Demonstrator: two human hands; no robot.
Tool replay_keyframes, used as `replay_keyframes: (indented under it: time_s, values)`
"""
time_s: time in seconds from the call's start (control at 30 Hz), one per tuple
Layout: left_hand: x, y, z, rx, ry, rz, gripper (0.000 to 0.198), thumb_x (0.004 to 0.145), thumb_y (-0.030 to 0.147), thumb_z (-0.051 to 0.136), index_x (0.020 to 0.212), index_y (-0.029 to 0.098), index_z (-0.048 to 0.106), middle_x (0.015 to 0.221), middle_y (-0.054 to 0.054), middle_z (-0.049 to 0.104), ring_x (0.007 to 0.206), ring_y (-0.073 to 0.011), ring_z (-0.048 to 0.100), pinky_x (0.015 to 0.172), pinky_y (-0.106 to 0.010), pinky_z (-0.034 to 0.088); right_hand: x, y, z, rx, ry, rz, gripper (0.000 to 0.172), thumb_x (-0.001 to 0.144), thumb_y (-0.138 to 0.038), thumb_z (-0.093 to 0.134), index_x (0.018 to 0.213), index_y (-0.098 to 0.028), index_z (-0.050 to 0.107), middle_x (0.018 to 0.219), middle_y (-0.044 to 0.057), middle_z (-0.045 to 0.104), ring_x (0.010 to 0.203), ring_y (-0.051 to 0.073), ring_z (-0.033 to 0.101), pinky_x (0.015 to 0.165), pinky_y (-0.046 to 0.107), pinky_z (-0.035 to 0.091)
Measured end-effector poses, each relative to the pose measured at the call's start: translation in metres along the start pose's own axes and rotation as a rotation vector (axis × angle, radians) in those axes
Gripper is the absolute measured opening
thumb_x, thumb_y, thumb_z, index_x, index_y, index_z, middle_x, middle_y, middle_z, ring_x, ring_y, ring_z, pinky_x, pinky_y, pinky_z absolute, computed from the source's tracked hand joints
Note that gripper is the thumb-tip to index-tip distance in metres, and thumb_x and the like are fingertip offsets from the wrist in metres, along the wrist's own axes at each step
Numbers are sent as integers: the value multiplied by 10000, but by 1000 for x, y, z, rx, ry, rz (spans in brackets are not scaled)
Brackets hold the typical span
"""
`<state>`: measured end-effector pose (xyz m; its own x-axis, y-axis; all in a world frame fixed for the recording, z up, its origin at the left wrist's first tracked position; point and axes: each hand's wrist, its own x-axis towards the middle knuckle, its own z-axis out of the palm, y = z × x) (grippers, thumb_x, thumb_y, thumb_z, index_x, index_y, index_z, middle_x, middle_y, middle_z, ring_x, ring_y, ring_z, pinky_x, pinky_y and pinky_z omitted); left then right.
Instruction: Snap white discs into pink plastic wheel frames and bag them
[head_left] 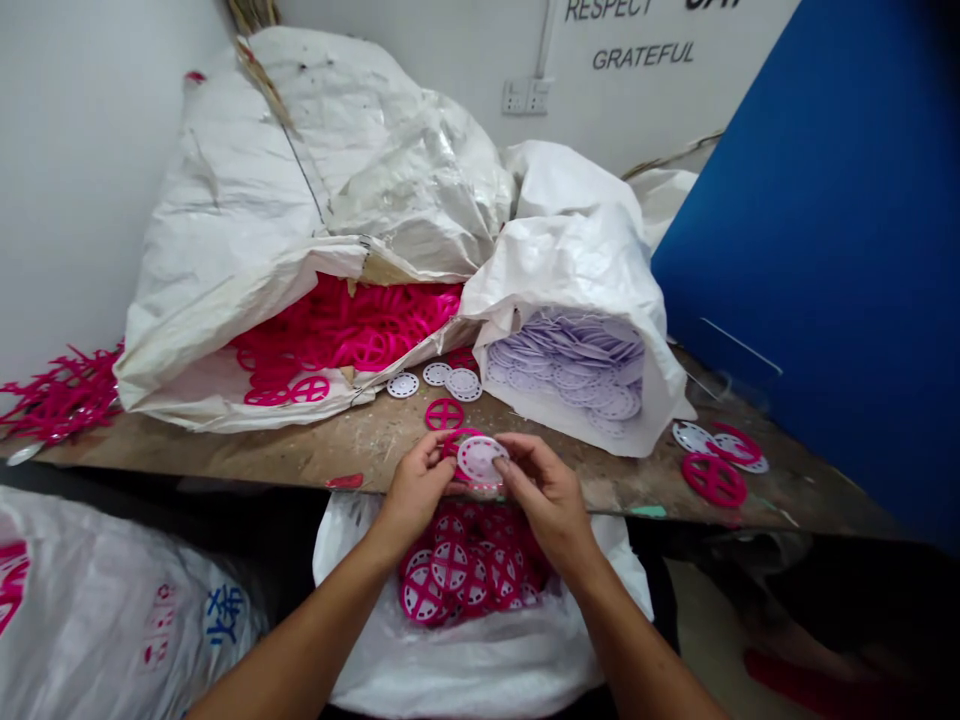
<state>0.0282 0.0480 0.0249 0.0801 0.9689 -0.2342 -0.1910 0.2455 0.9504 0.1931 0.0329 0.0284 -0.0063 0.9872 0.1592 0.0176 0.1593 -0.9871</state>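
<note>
1. Left hand [417,487]: half closed, fingertips pinching the edge of a white perforated disc [480,460] against a magenta plastic wheel [454,442]. Right hand [546,500]: fingers curled, thumb and fingertips on the disc's opposite rim. Both pieces just above the bench edge, between the two hands.
2. For a clean hold: pressure at the rims only, disc flat against the wheel, faces unobstructed. Whether the pieces have joined: impossible to tell from this view.
3. Directly below: an open white woven sack [480,680] of magenta wheels [450,565]. To its left, a white sack with blue print [150,620].
4. On the wooden bench [337,455]: a lone magenta wheel [444,413] just ahead of the hands; white discs [463,384] beyond it; another magenta wheel [714,480] far right.
5. Farthest: a sack of pale lilac discs [570,370], a sack of magenta wheels [352,330], and a blue board [810,250].
</note>
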Motion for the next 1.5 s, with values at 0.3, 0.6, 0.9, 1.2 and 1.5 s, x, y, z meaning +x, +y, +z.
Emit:
replay_keyframes:
  time_s: [0.3, 0.6, 0.9, 1.2, 1.5]
  values:
    - [-22, -9, 6, -64, -61, 1, 397, 820, 381, 592, 1160, 175, 583, 1075, -84, 656, 897, -181, 642, 714, -262, 560, 1, 20, 3, -249, 66, -154, 172, 827, -297, 584, 942, -236, 697, 944, 50, 615, 852, 185, 581, 741, 304, 477]
    - [-24, -7, -4, 386, -38, 274, 300, 859, 339, 528, 1097, 206, 652, 1108, -54, 665, 1011, -231, 610, 878, -315, 494, 2, 13, 6, -83, -187, 38, 211, 856, -324, 535, 984, -210, 657, 819, 6, 657, 661, 135, 578, 610, 246, 447]
    - [-30, -20, -1, 228, -191, 10, 438, 841, 382, 540, 1217, 168, 471, 941, -75, 671, 744, -189, 679, 654, -301, 558, -2, 16, -2, 75, -187, 179, 222, 836, -387, 561, 925, -186, 591, 759, -16, 585, 563, 92, 509, 522, 207, 404]
    - [-28, -24, 2, 10, -212, -85, 508, 749, 323, 661, 1191, 186, 452, 941, -50, 662, 738, -146, 667, 643, -226, 522, -8, 21, -3, -19, -226, 115, 212, 837, -311, 574, 1019, -203, 558, 870, 4, 618, 780, 142, 579, 681, 242, 453]
    - [-40, -33, -10, 274, -273, -25, 419, 757, 300, 618, 1148, 178, 528, 868, -34, 687, 714, -169, 641, 667, -269, 501, -21, 4, -12, -363, -432, 73, 236, 811, -255, 595, 1039, -204, 569, 866, 13, 670, 770, 161, 612, 658, 246, 453]
